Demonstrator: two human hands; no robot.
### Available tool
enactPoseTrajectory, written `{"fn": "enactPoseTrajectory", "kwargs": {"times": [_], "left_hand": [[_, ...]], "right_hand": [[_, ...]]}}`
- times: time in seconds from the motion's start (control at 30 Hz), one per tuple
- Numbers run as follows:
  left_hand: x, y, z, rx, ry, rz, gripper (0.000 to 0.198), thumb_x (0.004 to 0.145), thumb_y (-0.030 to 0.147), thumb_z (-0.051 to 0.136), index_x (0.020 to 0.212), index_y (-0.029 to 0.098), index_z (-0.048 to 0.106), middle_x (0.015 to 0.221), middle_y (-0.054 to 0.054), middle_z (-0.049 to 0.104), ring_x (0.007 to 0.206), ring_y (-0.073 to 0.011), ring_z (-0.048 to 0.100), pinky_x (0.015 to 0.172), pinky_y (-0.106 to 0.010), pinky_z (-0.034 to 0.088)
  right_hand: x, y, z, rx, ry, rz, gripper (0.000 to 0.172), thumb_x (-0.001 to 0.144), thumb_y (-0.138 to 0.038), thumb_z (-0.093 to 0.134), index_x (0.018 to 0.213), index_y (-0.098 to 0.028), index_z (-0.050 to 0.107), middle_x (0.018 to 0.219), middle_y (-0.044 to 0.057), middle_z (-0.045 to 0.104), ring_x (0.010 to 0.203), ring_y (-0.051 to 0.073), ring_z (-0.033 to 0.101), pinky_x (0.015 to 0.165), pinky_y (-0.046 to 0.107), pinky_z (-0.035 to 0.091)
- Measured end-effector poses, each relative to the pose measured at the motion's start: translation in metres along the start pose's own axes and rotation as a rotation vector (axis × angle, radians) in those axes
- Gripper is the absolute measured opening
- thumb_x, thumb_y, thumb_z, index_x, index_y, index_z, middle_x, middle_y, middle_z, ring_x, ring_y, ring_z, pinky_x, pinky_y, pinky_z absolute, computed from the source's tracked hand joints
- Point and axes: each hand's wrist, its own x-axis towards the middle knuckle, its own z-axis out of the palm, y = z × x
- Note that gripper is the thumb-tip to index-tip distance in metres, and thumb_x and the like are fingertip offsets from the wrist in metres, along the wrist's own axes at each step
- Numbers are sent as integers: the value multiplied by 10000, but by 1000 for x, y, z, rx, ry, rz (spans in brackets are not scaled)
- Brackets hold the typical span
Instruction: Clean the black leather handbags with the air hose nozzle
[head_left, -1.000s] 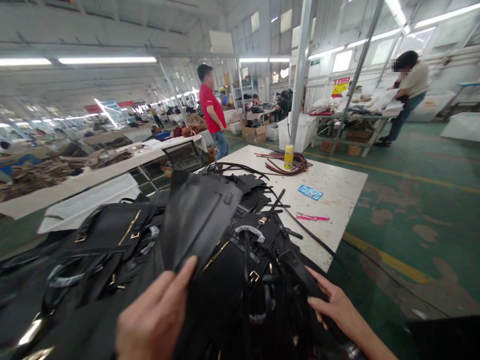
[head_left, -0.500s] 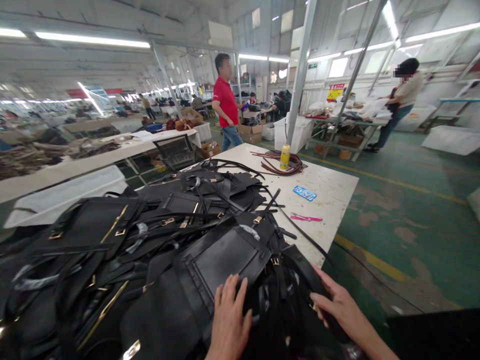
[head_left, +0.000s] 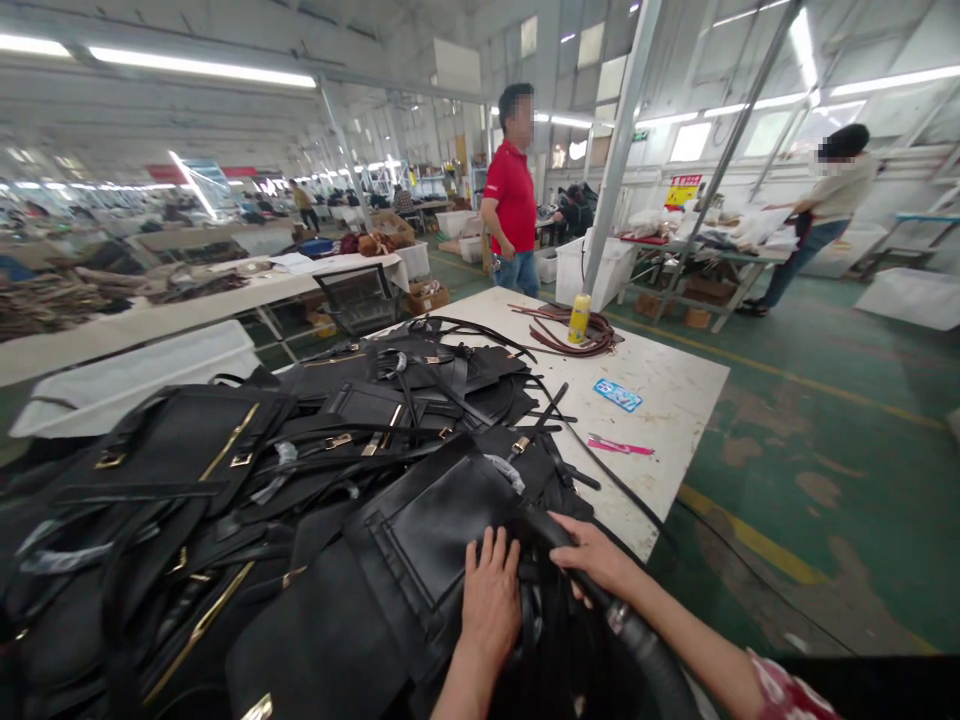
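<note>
A black leather-look bag (head_left: 427,520) lies on top of the pile right in front of me. My left hand (head_left: 491,590) is spread flat on its right part, fingers stretched out. Just right of it, my right hand (head_left: 589,560) is wrapped round the dark nozzle end of a thick black hose (head_left: 656,655). The nozzle's tip points at the bag's upper right edge, by the clear-wrapped handle (head_left: 506,470); whether it touches is hard to tell. Black straps with gold buckles hang beneath my hands.
More black bags (head_left: 180,430) cover the left of the white table (head_left: 667,400). On its right are a yellow bottle (head_left: 579,318), brown straps (head_left: 555,335), a blue card (head_left: 617,394) and a pink-handled tool (head_left: 621,446). A person in red (head_left: 512,190) stands beyond.
My right hand has brought the hose nozzle left and up over the bag's edge. My left hand has shifted right and flattened. The person in red has moved right.
</note>
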Motion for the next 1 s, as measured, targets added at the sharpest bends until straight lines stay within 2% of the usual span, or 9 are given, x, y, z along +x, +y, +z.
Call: {"fn": "enactPoseTrajectory", "kwargs": {"times": [0.1,0.17,0.27,0.4,0.5,0.6,0.73,0.83,1.0], "left_hand": [[3,0,0,-5,-30,-24,523,759,157,335,1276,232,360,1353,-66,367,1270,-274,227,1006,-505,185],[4,0,0,-3,-37,-31,544,748,132,335,1281,236,349,1362,-61,353,1272,-273,223,1007,-506,178],[3,0,1,-4,-32,-29,564,734,107,337,1283,240,346,1367,-55,344,1276,-268,216,1010,-504,171],[2,0,4,-14,-22,-30,571,730,104,338,1284,240,342,1371,-50,338,1281,-260,204,1014,-500,167],[2,0,4,-16,-45,-29,570,732,105,341,1287,236,337,1375,-53,330,1281,-253,204,1019,-492,168],[3,1,2,-30,-77,-33,561,740,118,347,1291,221,330,1376,-71,326,1282,-259,202,1021,-499,163],[1,1,-3,-66,-96,-37,537,758,152,350,1290,215,333,1373,-77,329,1276,-270,217,1018,-505,175],[-1,2,-6,-99,-109,-45,496,777,168,337,1270,207,371,1351,-67,367,1260,-247,266,1020,-461,215],[-8,6,-5,-171,-125,-66,436,781,174,353,1203,186,464,1291,-63,451,1221,-223,344,1023,-423,247]], "right_hand": [[22,-8,2,-14,50,-32,651,681,-243,541,1296,-233,329,584,-51,567,358,112,507,320,196,412],[28,-16,-1,-18,122,-71,681,698,-259,544,1323,-229,274,618,-45,578,392,106,505,357,200,428],[15,-23,-14,-16,171,-105,701,732,-296,518,1351,-238,195,643,-42,580,423,113,511,383,210,442],[-26,-12,-30,-27,26,-26,669,710,-310,539,1322,-219,285,554,-42,578,382,135,523,345,223,436],[-35,2,-26,-41,-37,32,692,699,-291,538,1328,-183,272,540,-35,582,364,134,525,327,214,431],[-14,3,-12,-50,-35,24,693,703,-267,515,1337,-201,245,541,-55,557,356,121,515,315,202,426],[21,-19,1,-90,-38,-53,664,688,-223,534,1312,-242,307,542,-68,558,347,106,499,307,181,401],[36,-37,5,-118,-31,-110,660,702,-224,537,1314,-262,295,574,-70,562,369,105,511,319,178,400],[62,-48,17,-168,-99,-89,569,737,-201,535,1275,-220,350,541,-66,531,363,121,526,310,194,410]]}}
